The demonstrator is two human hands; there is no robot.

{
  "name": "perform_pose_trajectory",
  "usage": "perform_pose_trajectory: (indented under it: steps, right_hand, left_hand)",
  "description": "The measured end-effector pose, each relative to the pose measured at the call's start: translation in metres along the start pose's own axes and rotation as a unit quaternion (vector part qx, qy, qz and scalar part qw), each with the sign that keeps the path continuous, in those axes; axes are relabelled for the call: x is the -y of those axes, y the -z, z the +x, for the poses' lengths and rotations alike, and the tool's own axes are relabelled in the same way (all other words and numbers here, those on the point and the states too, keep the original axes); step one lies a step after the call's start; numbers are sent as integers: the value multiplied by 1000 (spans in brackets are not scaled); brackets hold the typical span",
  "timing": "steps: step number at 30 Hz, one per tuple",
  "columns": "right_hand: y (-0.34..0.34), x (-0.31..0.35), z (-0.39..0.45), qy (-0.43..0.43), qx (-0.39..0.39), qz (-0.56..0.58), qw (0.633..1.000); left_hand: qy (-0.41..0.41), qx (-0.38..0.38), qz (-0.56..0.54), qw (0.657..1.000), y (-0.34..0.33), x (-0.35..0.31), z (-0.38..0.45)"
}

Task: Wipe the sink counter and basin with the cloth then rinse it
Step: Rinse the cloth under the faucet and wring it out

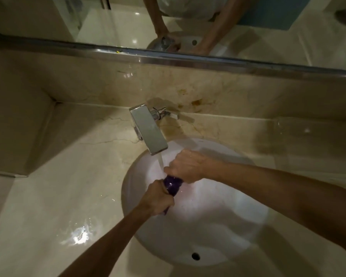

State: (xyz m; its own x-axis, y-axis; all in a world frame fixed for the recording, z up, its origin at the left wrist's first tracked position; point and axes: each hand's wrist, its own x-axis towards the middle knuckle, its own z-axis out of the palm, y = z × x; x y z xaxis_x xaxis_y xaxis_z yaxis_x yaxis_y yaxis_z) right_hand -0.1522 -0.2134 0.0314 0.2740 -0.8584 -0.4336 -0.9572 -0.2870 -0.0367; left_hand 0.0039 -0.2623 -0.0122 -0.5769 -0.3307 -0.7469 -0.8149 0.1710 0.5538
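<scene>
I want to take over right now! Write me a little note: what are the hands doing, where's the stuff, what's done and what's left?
Left hand: grip shut on the lower end of the purple cloth.
Right hand: grip shut on its upper end; the cloth looks twisted between the two.
Cloth is over the basin, under the water running from the tap.
Counter shows wet patches, so wiping looks done, though brownish marks remain behind the tap.
Left: finish rinsing, wring out, probably shut the tap.
</scene>
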Motion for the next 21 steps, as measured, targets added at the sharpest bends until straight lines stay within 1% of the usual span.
perform_pose_trajectory:
  steps: [2, 4, 6, 8, 9, 11, 12, 13, 14, 16, 17, 19, 21]
  right_hand:
    - [1, -3, 0, 42, 11, -21, 999]
    - [10, -7, 2, 81, 5, -49, 995]
    - [16, -11, 6, 102, -5, -70, 992]
    - [19, -12, 10, 109, -12, -96, 989]
    - [19, -12, 12, 116, -22, -99, 988]
    - [21, -9, 15, 121, -17, -88, 989]
    - [22, -7, 16, 109, 2, -79, 991]
    - [23, -6, 18, 92, 15, -60, 994]
    - [26, -6, 20, 58, 37, -34, 997]
    - [32, -7, 22, -13, 54, 41, 998]
    - [33, -9, 25, -45, 67, 85, 993]
    - [36, -12, 32, -110, 115, 187, 969]
    - [43, -16, 41, -159, 126, 306, 930]
  left_hand:
    - [-3, 48, -125, 991, -4, 2, -7]
    - [3, 58, -211, 976, -5, 1, -17]
    - [2, 80, -292, 953, -6, 0, -24]
    - [2, 124, -351, 928, -5, 1, -29]
    - [6, 147, -372, 917, -4, 4, -32]
    - [16, 180, -396, 900, -4, 9, -37]
    - [21, 180, -392, 902, -3, 9, -39]
    - [27, 164, -374, 912, 0, 9, -37]
    - [31, 135, -336, 932, 5, 9, -33]
    - [42, 69, -218, 973, 24, 4, -22]
    - [48, 49, -172, 983, 36, 3, -18]
    - [32, -5, -95, 995, 57, 3, -16]
    - [4, -67, -26, 997, 68, 11, -18]
